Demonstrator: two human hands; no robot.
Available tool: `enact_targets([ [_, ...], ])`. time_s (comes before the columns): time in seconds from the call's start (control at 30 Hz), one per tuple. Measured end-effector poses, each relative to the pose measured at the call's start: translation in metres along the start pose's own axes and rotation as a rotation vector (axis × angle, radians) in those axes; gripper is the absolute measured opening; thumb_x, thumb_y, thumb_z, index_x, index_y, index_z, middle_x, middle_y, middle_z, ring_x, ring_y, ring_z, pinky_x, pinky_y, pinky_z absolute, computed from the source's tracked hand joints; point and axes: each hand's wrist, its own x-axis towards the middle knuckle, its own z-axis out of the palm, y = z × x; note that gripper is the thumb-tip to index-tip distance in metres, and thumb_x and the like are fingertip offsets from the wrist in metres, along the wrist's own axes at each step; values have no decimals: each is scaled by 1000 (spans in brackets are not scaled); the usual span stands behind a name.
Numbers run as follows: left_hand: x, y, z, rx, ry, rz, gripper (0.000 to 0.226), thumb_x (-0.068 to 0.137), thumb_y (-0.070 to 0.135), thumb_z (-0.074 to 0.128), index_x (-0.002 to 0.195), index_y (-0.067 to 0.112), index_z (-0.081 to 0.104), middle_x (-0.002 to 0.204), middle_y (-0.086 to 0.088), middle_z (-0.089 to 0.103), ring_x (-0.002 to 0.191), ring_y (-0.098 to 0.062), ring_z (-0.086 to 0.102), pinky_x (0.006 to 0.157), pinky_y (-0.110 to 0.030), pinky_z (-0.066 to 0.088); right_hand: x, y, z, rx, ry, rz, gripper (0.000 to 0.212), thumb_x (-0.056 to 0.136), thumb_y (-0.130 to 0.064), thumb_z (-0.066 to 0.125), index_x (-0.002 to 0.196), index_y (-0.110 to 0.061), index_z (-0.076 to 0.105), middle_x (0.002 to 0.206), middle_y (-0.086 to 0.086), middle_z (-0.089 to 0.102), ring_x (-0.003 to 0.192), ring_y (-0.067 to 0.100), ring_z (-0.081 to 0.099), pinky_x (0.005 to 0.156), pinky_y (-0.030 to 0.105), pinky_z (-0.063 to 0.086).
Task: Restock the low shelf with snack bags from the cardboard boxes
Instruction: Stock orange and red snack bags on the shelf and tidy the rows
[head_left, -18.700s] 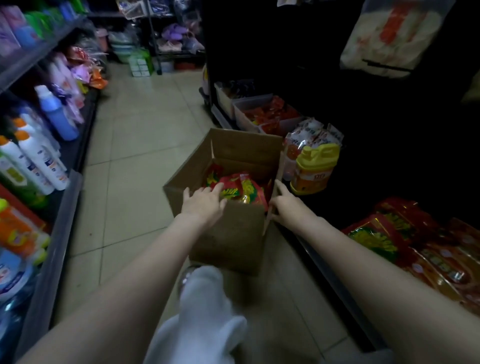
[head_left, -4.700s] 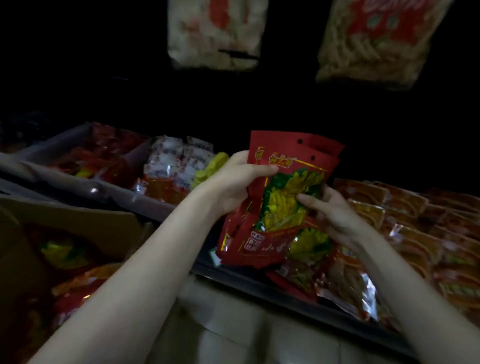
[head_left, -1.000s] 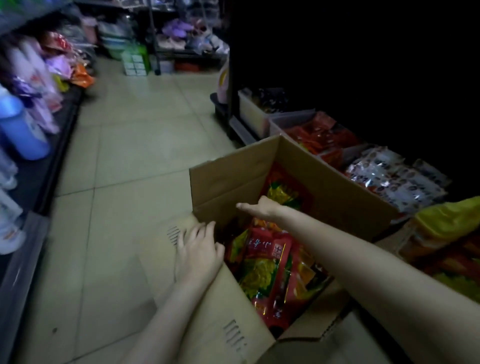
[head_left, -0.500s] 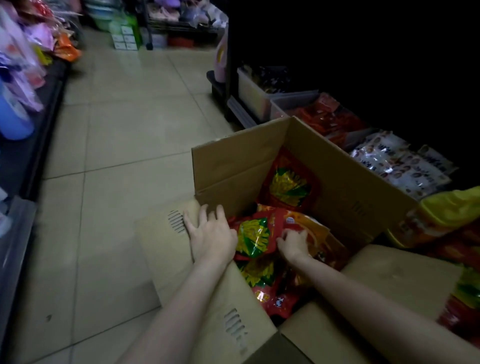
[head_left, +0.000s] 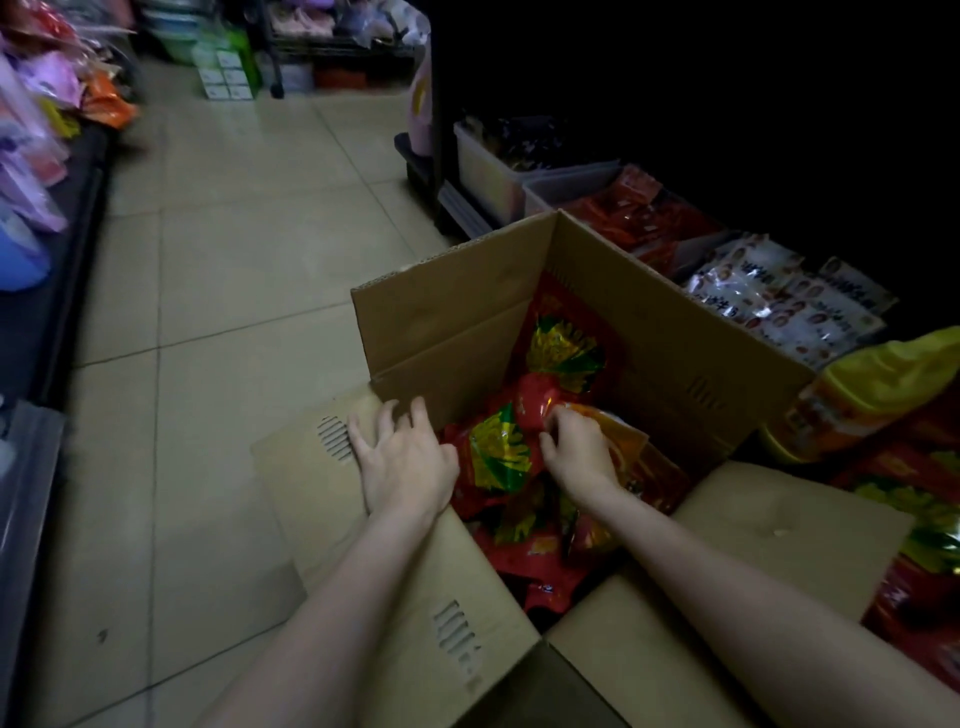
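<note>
An open cardboard box (head_left: 457, 322) stands on the floor tiles, holding several red snack bags (head_left: 498, 457) with green and yellow print. My left hand (head_left: 402, 460) rests palm down on the box's left flap, fingers slightly bent. My right hand (head_left: 579, 452) is inside the box, its fingers curled on the top edge of a red and orange bag (head_left: 618, 441). The low shelf at the right carries more red snack bags (head_left: 924, 499).
Plastic bins (head_left: 493, 171) with red packets stand on the low shelf beyond the box, then white packets (head_left: 779, 306) and a yellow bag (head_left: 872, 389). A shelf of bottles and pouches (head_left: 31, 171) lines the left of the tiled aisle (head_left: 234, 218).
My right hand has come down from the far box wall into the bags and now grips one. My left hand stays on the flap, its fingers bending slightly.
</note>
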Motion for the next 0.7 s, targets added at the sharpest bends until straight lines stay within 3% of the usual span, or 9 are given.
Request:
enact_targets([
  [0.13, -2, -2, -5, -111, 13, 102, 80, 88, 45, 52, 150, 21, 6, 154, -2, 25, 143, -20, 15, 116, -46, 5, -2, -13, -43, -88, 174, -457, 6, 89, 1, 51, 90, -1, 56, 88, 13, 59, 83, 28, 58, 71, 37, 49],
  [0.23, 11, 13, -24, -472, 39, 260, 96, 79, 38, 70, 150, 28, 5, 158, 2, 10, 144, -22, 10, 116, -45, 15, 1, -28, -75, -31, 259, -593, 9, 87, 5, 54, 92, 0, 60, 90, 13, 61, 84, 26, 61, 71, 36, 51],
  [0.3, 24, 26, -41, -687, 26, 313, 88, 75, 28, 76, 145, 29, 23, 149, 0, 32, 138, -22, 26, 111, -36, 27, 2, -34, -92, 37, 296, -612, 11, 87, 3, 55, 94, -3, 62, 93, 9, 63, 86, 18, 60, 75, 25, 49],
  [0.37, 31, 37, -57, -873, -26, 279, 57, 76, 21, 76, 126, 23, 48, 117, 4, 57, 120, -19, 51, 88, -18, 38, 1, -36, -107, 149, 322, -562, 12, 86, 1, 57, 92, -7, 65, 92, 3, 64, 84, 7, 56, 75, 11, 42],
  [0.4, 32, 41, -62, -915, -59, 271, 42, 77, 19, 75, 114, 22, 55, 104, 7, 60, 110, -18, 57, 80, -16, 39, 0, -35, -115, 204, 330, -527, 12, 85, 0, 59, 91, -8, 66, 90, 0, 65, 81, 1, 55, 75, 6, 41],
  [0.47, 33, 44, -65, -941, -104, 280, 28, 78, 18, 74, 101, 20, 59, 96, 7, 63, 102, -19, 62, 81, -24, 45, -5, -33, -130, 272, 298, -477, 12, 84, -3, 63, 89, -11, 70, 87, -6, 65, 77, -7, 55, 75, 1, 40],
  [0.57, 33, 60, -83, -1015, -69, 349, 23, 79, 16, 73, 100, 15, 63, 99, -2, 69, 98, -21, 64, 91, -42, 49, -14, -34, -166, 263, 260, -500, 11, 83, -8, 67, 91, -13, 73, 88, -10, 66, 84, -3, 59, 79, 4, 43],
  [0.7, 42, 110, -146, -1197, -19, 457, 19, 84, 12, 68, 96, 26, 62, 98, 4, 68, 95, -15, 64, 90, -35, 51, -19, -25, -236, 208, 559, -490, 18, 85, -18, 60, 96, -7, 70, 99, 3, 66, 98, 13, 58, 88, 15, 39],
])
